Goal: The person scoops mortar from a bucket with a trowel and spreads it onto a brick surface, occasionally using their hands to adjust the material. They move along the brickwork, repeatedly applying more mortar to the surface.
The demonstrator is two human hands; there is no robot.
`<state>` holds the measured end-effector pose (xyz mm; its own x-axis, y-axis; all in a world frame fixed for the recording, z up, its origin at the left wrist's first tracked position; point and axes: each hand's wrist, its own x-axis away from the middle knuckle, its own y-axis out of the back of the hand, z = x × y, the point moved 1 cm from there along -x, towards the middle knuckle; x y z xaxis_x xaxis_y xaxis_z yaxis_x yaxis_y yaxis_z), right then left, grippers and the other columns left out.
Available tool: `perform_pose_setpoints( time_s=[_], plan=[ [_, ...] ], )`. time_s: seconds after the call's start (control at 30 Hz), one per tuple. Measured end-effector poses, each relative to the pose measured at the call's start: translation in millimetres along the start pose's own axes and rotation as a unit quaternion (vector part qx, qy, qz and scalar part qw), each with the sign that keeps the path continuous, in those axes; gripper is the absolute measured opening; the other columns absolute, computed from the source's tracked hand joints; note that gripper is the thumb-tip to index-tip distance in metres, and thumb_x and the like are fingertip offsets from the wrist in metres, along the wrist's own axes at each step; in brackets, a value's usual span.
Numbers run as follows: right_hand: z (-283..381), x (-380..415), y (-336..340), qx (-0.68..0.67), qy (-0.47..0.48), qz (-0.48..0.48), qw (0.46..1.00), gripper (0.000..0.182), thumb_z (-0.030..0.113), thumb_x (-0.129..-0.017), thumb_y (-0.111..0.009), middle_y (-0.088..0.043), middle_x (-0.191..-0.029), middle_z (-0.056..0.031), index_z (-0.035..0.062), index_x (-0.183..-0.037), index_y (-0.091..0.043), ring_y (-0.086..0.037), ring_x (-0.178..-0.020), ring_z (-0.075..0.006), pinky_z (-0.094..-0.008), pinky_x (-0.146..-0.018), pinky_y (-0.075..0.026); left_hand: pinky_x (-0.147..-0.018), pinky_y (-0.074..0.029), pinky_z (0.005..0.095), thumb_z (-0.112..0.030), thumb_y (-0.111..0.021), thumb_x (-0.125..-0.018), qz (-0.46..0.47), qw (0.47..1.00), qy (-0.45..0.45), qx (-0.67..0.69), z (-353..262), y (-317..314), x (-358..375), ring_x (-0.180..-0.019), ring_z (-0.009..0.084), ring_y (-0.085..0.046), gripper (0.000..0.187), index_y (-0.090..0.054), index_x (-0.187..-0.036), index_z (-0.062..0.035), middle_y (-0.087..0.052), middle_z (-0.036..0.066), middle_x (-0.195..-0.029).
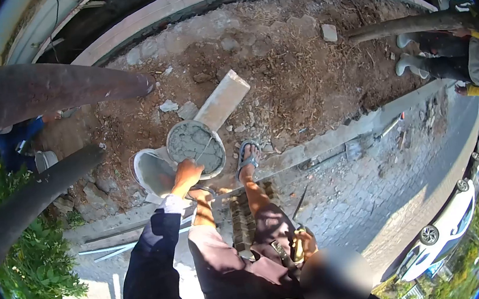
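Observation:
My left hand (186, 176) is closed over the near rim of a round bucket (222, 166) of wet grey mortar (194, 143). A thin wire handle runs from the fist across the bucket's mouth, and the fingers are wrapped round it. Beside it on the left stands a second pale bucket (153, 172), tilted, with a grey-coated inside. Down by my right thigh, my right hand (304, 244) is closed round a trowel, whose narrow dark blade (301, 201) points up and away from the body. A long concrete block (223, 101) lies against the mortar bucket's far side.
Tree trunks (55, 85) lean in from the left and right. A low kerb (332, 133) separates the dirt strip from the paved ground (345, 196). A shovel (355, 151) lies along it. Co-workers stand at both sides, one in pale boots (410, 64). Cars (443, 226) are parked at right.

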<state>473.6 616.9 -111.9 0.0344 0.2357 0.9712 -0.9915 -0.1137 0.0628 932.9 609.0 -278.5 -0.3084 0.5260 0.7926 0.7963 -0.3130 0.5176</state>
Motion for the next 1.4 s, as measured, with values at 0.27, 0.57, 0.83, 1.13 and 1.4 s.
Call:
perform_pose_setpoints(
  time_s=[0.27, 0.57, 0.83, 1.13, 1.4],
  plan=[
    [44, -9, 70, -0.122, -0.068, 0.024, 0.990, 0.013, 0.017, -0.090, -0.051, -0.055, -0.071, -0.0057, 0.0079, -0.100, -0.052, -0.055, -0.056, -0.0168, -0.0308, -0.049, -0.049, -0.086, -0.049, 0.0472, -0.039, -0.068, -0.079, -0.016, 0.998, -0.023, -0.052, -105, 1, -50, -0.097, 0.0425, -0.063, 0.048, -0.067, -0.092, 0.0075, -0.065, 0.031, -0.094],
    [67, -22, 110, -0.085, -0.099, -0.086, 0.988, 0.010, 0.010, -0.083, -0.052, -0.053, -0.071, -0.0062, 0.0073, -0.093, -0.051, -0.053, -0.055, -0.0180, -0.0323, -0.050, -0.049, -0.081, -0.050, 0.0470, -0.041, -0.070, -0.078, 0.075, 0.996, -0.014, -0.044, -162, -32, -98, -0.088, 0.0438, -0.064, 0.050, -0.067, -0.089, 0.0081, -0.066, 0.029, -0.087],
    [178, -85, 120, 0.017, -0.096, -0.047, 0.994, 0.012, 0.009, -0.083, -0.058, -0.056, -0.070, -0.0065, 0.0057, -0.093, -0.053, -0.054, -0.057, -0.0161, -0.0311, -0.051, -0.046, -0.074, -0.047, 0.0482, -0.046, -0.069, -0.081, 0.116, 0.988, 0.010, -0.102, -163, -52, -133, -0.084, 0.0439, -0.062, 0.052, -0.065, -0.081, 0.0058, -0.063, 0.027, -0.082],
    [372, -135, 146, 0.259, -0.014, -0.006, 0.966, 0.025, 0.011, -0.075, -0.067, -0.057, -0.075, -0.0133, -0.0007, -0.092, -0.053, -0.056, -0.066, -0.0243, -0.0395, -0.061, -0.048, -0.071, -0.047, 0.0510, -0.038, -0.069, -0.080, 0.040, 0.998, 0.030, -0.039, -263, 2, -118, -0.080, 0.0418, -0.063, 0.040, -0.067, -0.082, 0.0018, -0.064, 0.025, -0.078],
    [596, -147, 109, 0.452, 0.043, -0.057, 0.889, 0.026, -0.003, -0.074, -0.068, -0.052, -0.071, -0.0041, 0.0044, -0.091, -0.050, -0.054, -0.058, -0.0124, -0.0308, -0.051, -0.047, -0.065, -0.046, 0.0470, -0.037, -0.069, -0.083, -0.030, 0.929, 0.218, 0.299, -340, 53, -130, -0.067, 0.0328, -0.064, 0.044, -0.062, -0.074, 0.0046, -0.062, 0.021, -0.068]
  ],
)
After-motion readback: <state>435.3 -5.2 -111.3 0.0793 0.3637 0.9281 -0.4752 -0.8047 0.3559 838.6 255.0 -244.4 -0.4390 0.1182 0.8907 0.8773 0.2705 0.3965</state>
